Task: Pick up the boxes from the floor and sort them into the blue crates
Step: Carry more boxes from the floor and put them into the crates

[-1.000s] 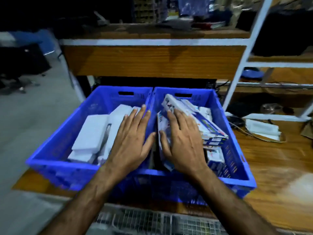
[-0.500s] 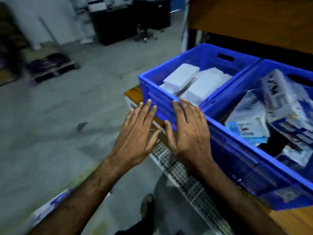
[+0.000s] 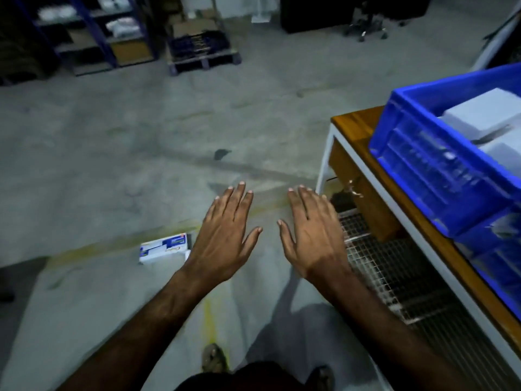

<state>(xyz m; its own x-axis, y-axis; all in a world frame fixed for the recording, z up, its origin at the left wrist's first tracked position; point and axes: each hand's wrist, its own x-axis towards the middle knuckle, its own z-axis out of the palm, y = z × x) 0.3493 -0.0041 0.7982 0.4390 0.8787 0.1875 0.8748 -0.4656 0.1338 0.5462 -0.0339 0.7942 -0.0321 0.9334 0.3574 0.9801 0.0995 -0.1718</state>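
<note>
My left hand point(image 3: 225, 235) and my right hand point(image 3: 313, 235) hover palm-down over the grey floor, fingers straight and spread, holding nothing. A white and blue box point(image 3: 163, 248) lies on the floor just left of my left wrist, partly hidden by it. At the right, a blue crate point(image 3: 423, 165) stands on the wooden table point(image 3: 355, 125) with plain white boxes point(image 3: 485, 114) inside. A second blue crate point(image 3: 496, 249) shows at the right edge, blurred.
The table's white frame and a wire mesh lower shelf point(image 3: 380, 263) lie close to my right hand. My feet point(image 3: 214, 358) stand on the concrete floor. Far back are blue shelving point(image 3: 93, 38), a pallet point(image 3: 203, 55) and an office chair point(image 3: 366, 24).
My view has swung left and down, from the crates to the floor. Both hands left the crates and now hover over the floor. The box on the floor has come into view.
</note>
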